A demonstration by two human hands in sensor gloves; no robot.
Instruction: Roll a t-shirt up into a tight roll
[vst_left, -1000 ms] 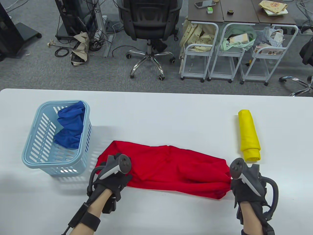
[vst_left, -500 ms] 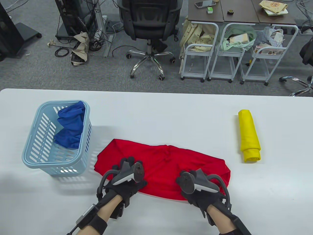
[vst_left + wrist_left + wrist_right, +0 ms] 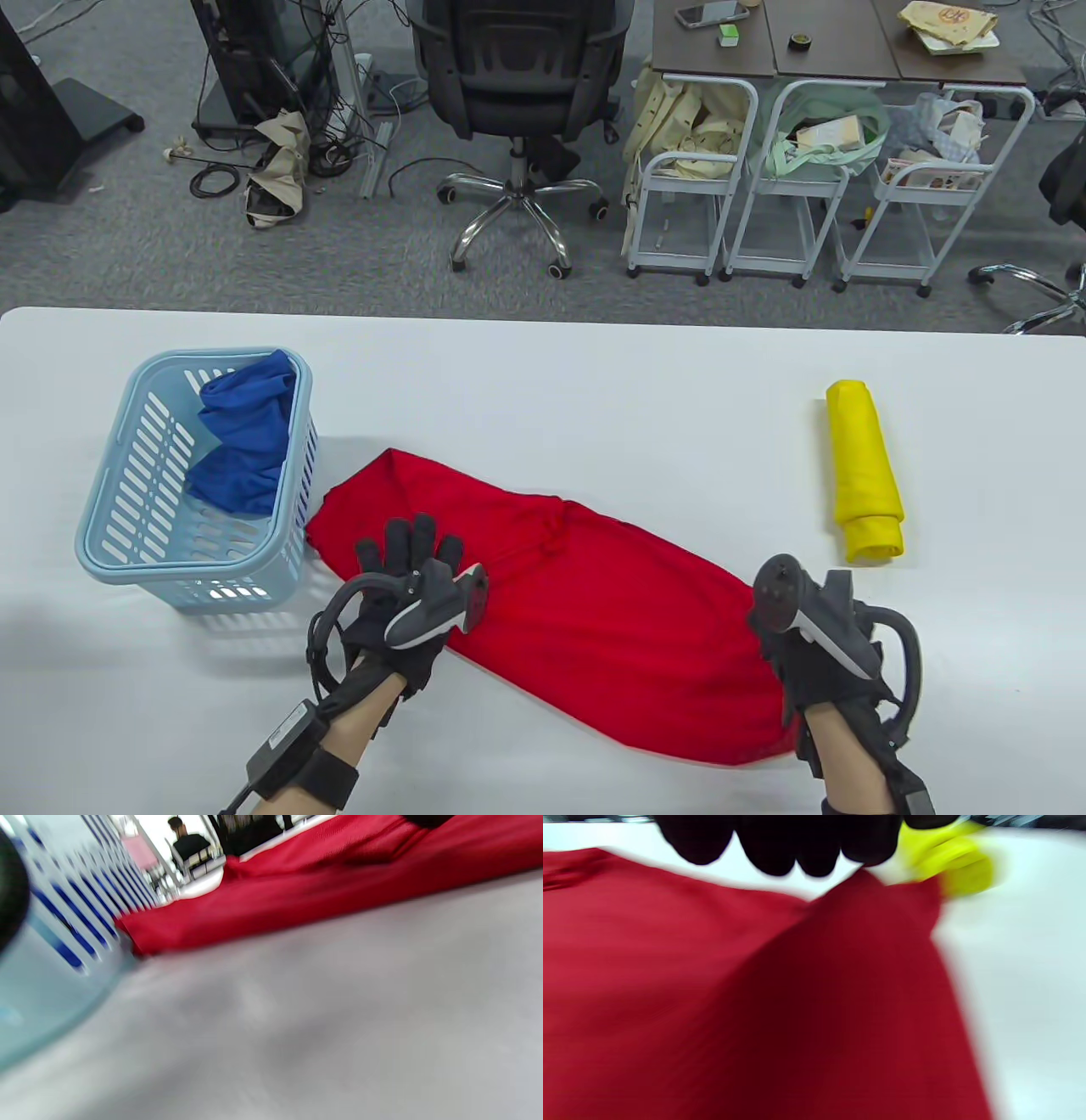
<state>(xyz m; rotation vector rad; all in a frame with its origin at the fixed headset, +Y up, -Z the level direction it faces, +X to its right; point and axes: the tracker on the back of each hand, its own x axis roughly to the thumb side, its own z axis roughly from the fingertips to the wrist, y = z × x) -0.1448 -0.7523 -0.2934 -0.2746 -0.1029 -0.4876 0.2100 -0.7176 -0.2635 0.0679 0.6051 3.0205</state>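
The shirt lies on the table between the two hands, its long axis running from beyond the left hand down to the right hand. The left hand rests on the shirt's left end, fingers extended. The right hand sits at the shirt's near right end. The basket stands just left of the left hand, touching the shirt's end, with a cloth inside it. A roll lies beyond the right hand, apart from the shirt.
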